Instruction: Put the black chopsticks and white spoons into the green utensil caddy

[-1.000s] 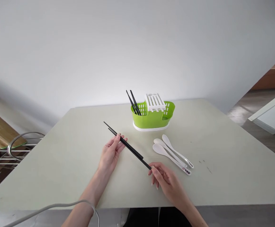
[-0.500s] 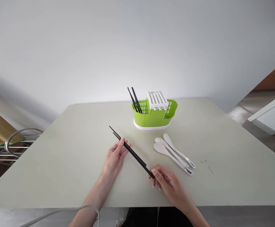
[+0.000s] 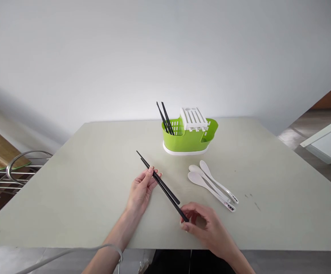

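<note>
A pair of black chopsticks [image 3: 165, 188] slants over the table, their thin tips toward the back left, one reaching farther right than the other. My left hand [image 3: 142, 188] pinches them near the thin ends. At the thick end of the longer-reaching one, my right hand [image 3: 203, 226] has its thumb and fingers around the tip. A green basket [image 3: 182, 143] on a white base stands behind, with more black chopsticks [image 3: 167, 120] leaning in its left part and a white slotted rack [image 3: 194, 118] on top. Three white spoons [image 3: 211, 188] lie right of the chopsticks.
The pale table [image 3: 97, 163] meets a wall [image 3: 125, 61] at the back. A metal wire rack [image 3: 14, 173] with a wooden board [image 3: 0, 150] is at the left. A grey cable [image 3: 68, 252] crosses my left forearm.
The view has shifted slightly. One chopstick has slid toward the lower right against the other. My right thumb has moved from above the thick end to below it.
</note>
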`<control>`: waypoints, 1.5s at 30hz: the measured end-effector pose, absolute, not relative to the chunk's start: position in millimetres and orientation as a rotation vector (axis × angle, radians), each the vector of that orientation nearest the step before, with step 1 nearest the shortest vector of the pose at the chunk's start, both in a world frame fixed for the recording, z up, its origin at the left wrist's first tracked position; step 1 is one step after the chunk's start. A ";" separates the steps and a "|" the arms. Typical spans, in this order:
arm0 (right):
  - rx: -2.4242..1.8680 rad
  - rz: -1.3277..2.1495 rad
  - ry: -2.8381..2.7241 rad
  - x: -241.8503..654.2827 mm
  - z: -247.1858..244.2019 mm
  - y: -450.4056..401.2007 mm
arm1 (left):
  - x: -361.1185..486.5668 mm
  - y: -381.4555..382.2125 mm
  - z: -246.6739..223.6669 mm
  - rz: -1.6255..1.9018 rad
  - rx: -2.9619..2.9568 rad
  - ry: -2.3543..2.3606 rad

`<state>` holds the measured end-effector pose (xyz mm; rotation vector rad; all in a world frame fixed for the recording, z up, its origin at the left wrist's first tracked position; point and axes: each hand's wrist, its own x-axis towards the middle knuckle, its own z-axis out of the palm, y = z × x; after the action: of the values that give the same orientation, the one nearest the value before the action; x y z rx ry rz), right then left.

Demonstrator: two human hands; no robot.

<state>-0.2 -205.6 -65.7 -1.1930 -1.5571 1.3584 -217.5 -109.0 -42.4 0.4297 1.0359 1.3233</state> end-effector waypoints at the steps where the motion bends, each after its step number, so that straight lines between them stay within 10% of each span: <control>1: -1.210 1.359 -1.546 -0.5 -66.0 -205.9 | -217.6 -108.9 -42.4 1.321 0.429 1.036; 45: -1.328 1.307 -1.520 -4.9 -61.9 -207.6 | -213.9 -117.3 -47.4 1.080 0.770 1.057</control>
<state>-4.9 -207.6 -61.9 -1.3278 -1.5196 1.3069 -213.9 -117.3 -47.4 0.7700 1.0567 1.0804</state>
